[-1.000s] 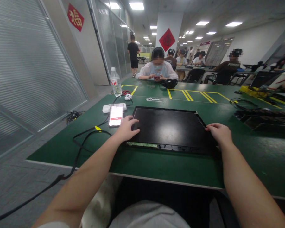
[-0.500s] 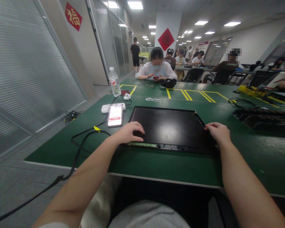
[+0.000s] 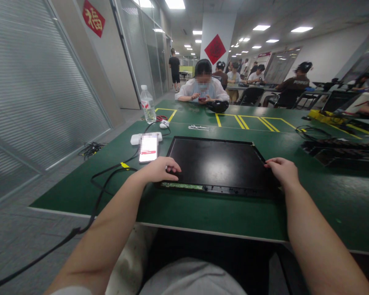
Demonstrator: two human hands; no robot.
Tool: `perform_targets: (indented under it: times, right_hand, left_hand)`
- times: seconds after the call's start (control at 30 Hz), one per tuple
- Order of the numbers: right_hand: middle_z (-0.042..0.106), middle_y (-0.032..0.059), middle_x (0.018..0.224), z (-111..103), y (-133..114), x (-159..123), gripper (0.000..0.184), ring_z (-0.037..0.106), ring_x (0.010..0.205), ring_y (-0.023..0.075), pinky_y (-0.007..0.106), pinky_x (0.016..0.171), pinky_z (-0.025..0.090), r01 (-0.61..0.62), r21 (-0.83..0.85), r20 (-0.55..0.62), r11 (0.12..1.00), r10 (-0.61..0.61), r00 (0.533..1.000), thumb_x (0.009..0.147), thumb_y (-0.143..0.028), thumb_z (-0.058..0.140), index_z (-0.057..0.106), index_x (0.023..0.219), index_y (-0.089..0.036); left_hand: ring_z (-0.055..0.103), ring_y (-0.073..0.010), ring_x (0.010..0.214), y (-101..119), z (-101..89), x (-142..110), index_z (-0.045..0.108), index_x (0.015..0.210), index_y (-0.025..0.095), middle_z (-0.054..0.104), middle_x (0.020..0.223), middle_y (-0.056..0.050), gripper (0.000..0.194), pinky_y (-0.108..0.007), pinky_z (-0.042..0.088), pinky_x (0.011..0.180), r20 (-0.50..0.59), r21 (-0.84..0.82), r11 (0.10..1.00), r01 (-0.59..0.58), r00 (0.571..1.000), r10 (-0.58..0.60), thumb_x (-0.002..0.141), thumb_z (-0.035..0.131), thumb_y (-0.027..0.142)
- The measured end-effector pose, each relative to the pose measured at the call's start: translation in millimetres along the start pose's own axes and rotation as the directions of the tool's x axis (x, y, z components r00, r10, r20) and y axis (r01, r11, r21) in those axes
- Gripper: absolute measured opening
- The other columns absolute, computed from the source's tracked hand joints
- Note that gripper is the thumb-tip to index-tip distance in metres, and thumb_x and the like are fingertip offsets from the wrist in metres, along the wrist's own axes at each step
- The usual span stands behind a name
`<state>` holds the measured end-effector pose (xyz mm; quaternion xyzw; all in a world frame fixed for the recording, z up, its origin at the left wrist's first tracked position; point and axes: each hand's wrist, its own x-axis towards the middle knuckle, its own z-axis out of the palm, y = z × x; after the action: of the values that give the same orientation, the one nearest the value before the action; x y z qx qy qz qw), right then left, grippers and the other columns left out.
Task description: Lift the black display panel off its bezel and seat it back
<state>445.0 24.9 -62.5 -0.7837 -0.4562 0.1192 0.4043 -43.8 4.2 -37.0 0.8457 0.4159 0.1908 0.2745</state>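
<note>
A black display panel (image 3: 213,162) lies flat on the green table, with a strip of green circuit board (image 3: 183,186) showing along its near edge. Over the panel's left edge is my left hand (image 3: 160,169), its thumb and curled fingers apart and nothing between them. Whether its underside touches the frame I cannot tell. At the right edge, my right hand (image 3: 283,173) pinches the panel's black frame between thumb and fingers. Part of that side is hidden behind the hand.
A lit phone (image 3: 148,148) leans on a white block left of the panel, near a bottle (image 3: 148,104) and a white mouse (image 3: 164,124). A black cable (image 3: 103,192) runs off the left edge. Dark panels (image 3: 344,153) lie right. A person (image 3: 203,88) sits opposite.
My left hand has shifted slightly left, from over the panel's surface toward its left edge. My right hand stays at the right edge, and the panel has barely moved.
</note>
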Motion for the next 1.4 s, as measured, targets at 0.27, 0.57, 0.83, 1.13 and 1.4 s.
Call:
perform_targets:
  times: [0.27, 0.57, 0.83, 1.13, 1.4]
  right_hand:
    - [0.077, 0.0045, 0.074, 1.0, 3.5, 2.8, 0.01, 0.069, 0.086, 0.029, 0.04, 0.079, 0.051, -0.001, 0.01, 0.001, 1.0, 0.001, 1.0, 0.066, -0.032, 0.065, 0.074, 0.069, -0.028]
    - [0.076, 0.0049, 0.074, -0.4, 0.8, -0.6, 0.011, 0.069, 0.085, 0.0287, 0.04, 0.078, 0.052, -0.009, 0.02, -0.008, 1.0, 0.009, 1.0, 0.064, -0.03, 0.065, 0.074, 0.069, -0.028]
    - [0.075, 0.0053, 0.073, -0.9, -2.2, -2.2, 0.007, 0.069, 0.085, 0.029, 0.041, 0.08, 0.052, -0.013, 0.012, 0.004, 1.0, 0.013, 1.0, 0.067, -0.028, 0.065, 0.072, 0.067, -0.027]
    - [0.075, 0.0053, 0.074, -1.5, -3.8, -3.4, 0.007, 0.069, 0.084, 0.0284, 0.039, 0.077, 0.051, -0.034, 0.019, 0.007, 0.999, 0.034, 0.999, 0.068, -0.025, 0.065, 0.072, 0.067, -0.027]
    - [0.076, 0.0046, 0.077, -2.2, -4.9, -4.6, 0.008, 0.069, 0.087, 0.0281, 0.04, 0.082, 0.051, -0.049, 0.011, 0.016, 0.999, 0.049, 0.999, 0.069, -0.025, 0.065, 0.073, 0.068, -0.028]
  left_hand:
    - [0.065, -0.0183, 0.08, -2.5, -5.4, -4.5, 0.083, 0.1, 0.021, 0.069, 0.087, -0.003, 0.031, -0.027, 0.05, 0.071, 0.055, 0.003, 1.0, 0.03, 0.998, -0.031, 0.073, 0.084, 0.036]
    - [0.065, -0.0173, 0.079, -2.4, -4.1, -3.9, 0.082, 0.096, 0.021, 0.07, 0.087, -0.003, 0.028, -0.027, 0.052, 0.071, 0.048, -0.016, 1.0, 0.001, 0.999, 0.0, 0.074, 0.085, 0.038]
    - [0.064, -0.0155, 0.076, 5.7, -3.0, -3.1, 0.081, 0.088, 0.019, 0.072, 0.086, -0.003, 0.016, -0.025, 0.051, 0.07, 0.033, -0.014, 0.997, -0.078, 0.996, 0.079, 0.075, 0.083, 0.027]
    - [0.064, -0.0138, 0.071, 5.9, -1.5, -2.9, 0.078, 0.083, 0.018, 0.07, 0.08, -0.001, 0.01, -0.024, 0.051, 0.067, 0.033, -0.028, 0.995, -0.095, 0.995, 0.096, 0.074, 0.081, 0.023]
    - [0.064, -0.0136, 0.07, 6.4, -0.3, -2.9, 0.077, 0.081, 0.018, 0.069, 0.078, 0.0, 0.008, -0.023, 0.051, 0.065, 0.03, -0.03, 0.996, -0.09, 0.995, 0.091, 0.073, 0.079, 0.018]
